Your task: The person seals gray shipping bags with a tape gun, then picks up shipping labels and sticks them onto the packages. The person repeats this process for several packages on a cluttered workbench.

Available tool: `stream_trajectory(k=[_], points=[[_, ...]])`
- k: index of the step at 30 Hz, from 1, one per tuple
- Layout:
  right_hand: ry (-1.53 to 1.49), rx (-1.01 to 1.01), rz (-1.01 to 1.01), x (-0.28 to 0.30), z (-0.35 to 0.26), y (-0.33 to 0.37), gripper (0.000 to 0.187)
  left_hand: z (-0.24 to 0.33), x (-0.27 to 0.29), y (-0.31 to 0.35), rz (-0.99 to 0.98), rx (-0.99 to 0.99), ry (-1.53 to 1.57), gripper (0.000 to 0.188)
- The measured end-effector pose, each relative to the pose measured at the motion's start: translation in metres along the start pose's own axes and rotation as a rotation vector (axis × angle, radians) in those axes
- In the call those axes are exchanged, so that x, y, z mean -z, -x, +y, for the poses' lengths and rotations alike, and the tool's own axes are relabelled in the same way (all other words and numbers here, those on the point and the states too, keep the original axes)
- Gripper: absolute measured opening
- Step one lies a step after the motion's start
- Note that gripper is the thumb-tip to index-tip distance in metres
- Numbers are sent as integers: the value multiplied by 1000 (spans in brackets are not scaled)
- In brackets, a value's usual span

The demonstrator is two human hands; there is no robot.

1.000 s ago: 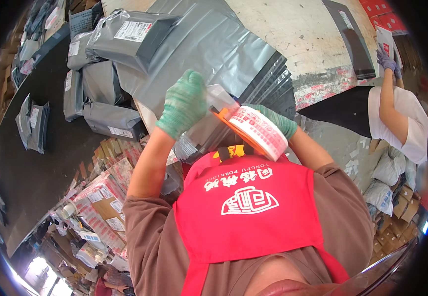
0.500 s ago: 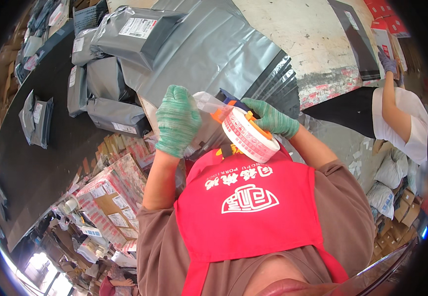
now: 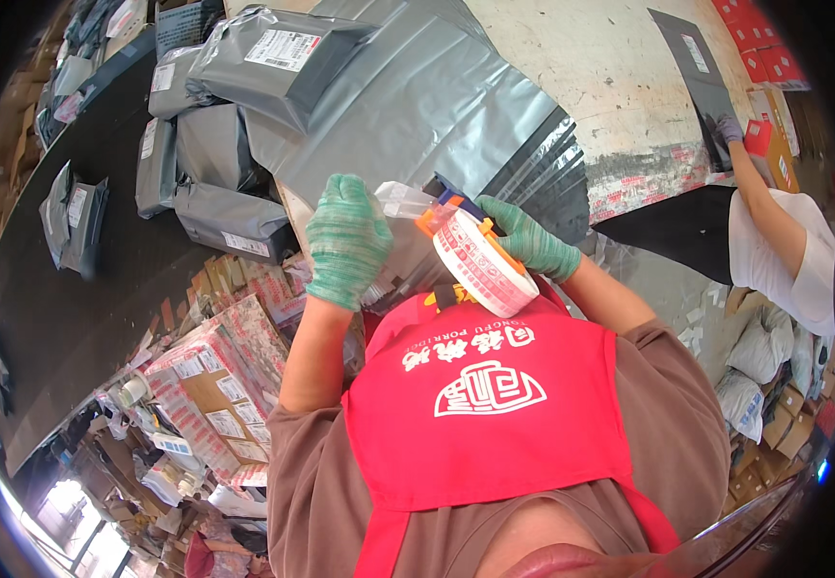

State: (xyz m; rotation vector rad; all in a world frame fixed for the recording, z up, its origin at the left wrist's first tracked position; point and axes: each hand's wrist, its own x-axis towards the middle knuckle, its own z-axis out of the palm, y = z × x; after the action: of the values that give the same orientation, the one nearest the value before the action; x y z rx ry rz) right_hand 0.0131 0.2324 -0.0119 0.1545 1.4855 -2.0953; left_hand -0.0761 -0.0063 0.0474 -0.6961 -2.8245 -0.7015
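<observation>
Several grey parcels (image 3: 213,147) on black surface (image 3: 61,328), scuffed worktable (image 3: 586,67) alongside, boxes (image 3: 217,390) piled nearby. Gripping tape dispenser (image 3: 480,258) in right hand (image 3: 535,241); left hand (image 3: 348,241) fisted, can't tell around what.

Pairs glossy plastic with matt cloth.
Looks knitted and slightly rough on the left glove (image 3: 348,241) and right glove (image 3: 531,241), smooth and plastic on the tape roll (image 3: 480,265) and orange-and-blue dispenser (image 3: 425,223). Gleams as thin film on the grey bags (image 3: 408,116); dulls to matt fabric on the red apron (image 3: 485,458), scuffed, wood-like boarding on the table (image 3: 591,67).
</observation>
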Motion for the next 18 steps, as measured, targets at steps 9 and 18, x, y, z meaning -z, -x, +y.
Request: stream_trajectory(k=[9,18], points=[[-46,-70,-250,1,-22,-11,66,-25,-17,-9,-209,104,257,13],[16,41,-338,-9,-38,-33,69,-11,-44,35,-561,506,2226,44]])
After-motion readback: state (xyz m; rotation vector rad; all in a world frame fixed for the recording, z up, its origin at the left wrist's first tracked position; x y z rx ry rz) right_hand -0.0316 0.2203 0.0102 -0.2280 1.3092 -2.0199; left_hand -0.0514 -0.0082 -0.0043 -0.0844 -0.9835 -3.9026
